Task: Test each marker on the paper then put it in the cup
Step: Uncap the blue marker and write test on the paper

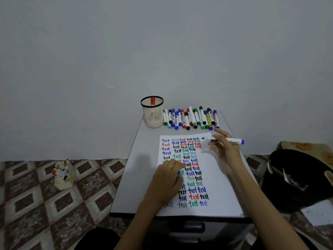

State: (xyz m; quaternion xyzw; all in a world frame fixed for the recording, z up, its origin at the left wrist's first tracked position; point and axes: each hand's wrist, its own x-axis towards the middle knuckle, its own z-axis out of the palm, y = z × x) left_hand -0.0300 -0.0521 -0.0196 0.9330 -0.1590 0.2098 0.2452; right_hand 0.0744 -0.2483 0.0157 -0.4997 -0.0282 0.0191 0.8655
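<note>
Right hand (225, 149) around uncapped marker (234, 141), left hand (166, 179) with blue cap (178, 172) on "test"-filled paper (218, 188)

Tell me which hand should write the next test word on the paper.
Right. The right hand holds the white blue-ended marker, tip over the top of the white paper sheet; the left hand rests on that sheet.

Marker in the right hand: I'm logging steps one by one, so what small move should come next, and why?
Probably lower the marker tip onto the blank right strip of the paper and write. It is uncapped in the right hand, tip by the top row; the left hand rests on the sheet, apparently holding the blue cap.
</note>
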